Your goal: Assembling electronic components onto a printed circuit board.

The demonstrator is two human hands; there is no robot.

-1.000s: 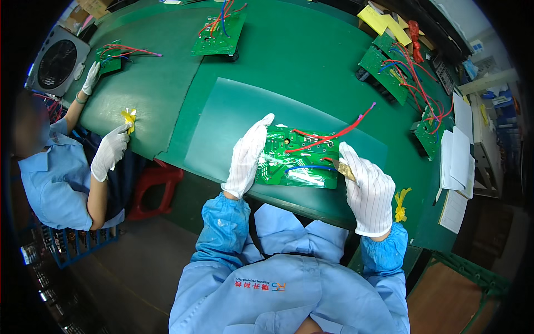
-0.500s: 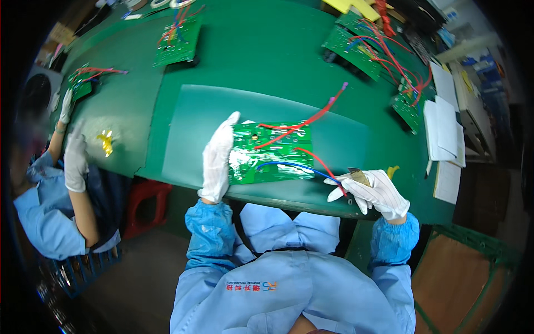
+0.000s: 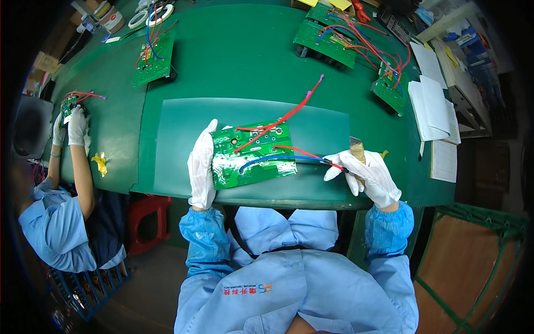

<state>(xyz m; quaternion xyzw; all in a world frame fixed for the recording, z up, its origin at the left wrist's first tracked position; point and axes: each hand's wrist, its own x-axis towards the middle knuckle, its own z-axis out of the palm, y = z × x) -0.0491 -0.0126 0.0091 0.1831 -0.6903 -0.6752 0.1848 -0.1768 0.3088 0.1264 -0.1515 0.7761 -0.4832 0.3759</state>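
A green circuit board (image 3: 256,158) lies in front of me, its soldered face up, with red and blue wires rising from it. My left hand (image 3: 202,167), in a white glove, grips the board's left edge. At the right, my gloved right hand (image 3: 370,177) is closed. Its fingertips pinch the ends of a blue wire (image 3: 283,158) and a red wire (image 3: 303,151). A flat tool wrapped in tan tape (image 3: 357,149) sticks up from the same hand; its exact kind is unclear. Another pair of red wires (image 3: 297,108) slants up over the board's far edge.
Under the board lies a translucent sheet (image 3: 178,122). More wired boards stand on the green table, at the far left (image 3: 156,58) and far right (image 3: 328,42). Papers (image 3: 431,111) lie at the right. On the left, a co-worker's gloved hands (image 3: 77,127) hold another board; yellow tape scraps (image 3: 100,163) lie nearby.
My right hand keeps the wire ends, and the taped tool in it now points more upright. The board has tilted slightly. The co-worker's hands have come together at their board.
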